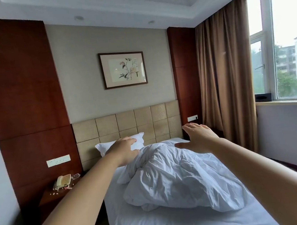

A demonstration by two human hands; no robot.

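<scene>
A crumpled white duvet [176, 178] lies heaped on the middle of a bed with a white sheet [155, 224]. A white pillow [139, 140] leans against the padded tan headboard [127, 125]. Both my arms stretch forward over the bed. My left hand [124, 149] hovers with straight fingers at the duvet's far left top, in front of the pillow. My right hand [199, 136] is spread flat above the duvet's far right side, holding nothing.
A dark wooden nightstand [51, 199] left of the bed carries a beige telephone [62, 181] and small scattered bits. Brown curtains [226, 77] hang right of the headboard beside a window [290, 44]. A framed picture [123, 69] hangs on the wall.
</scene>
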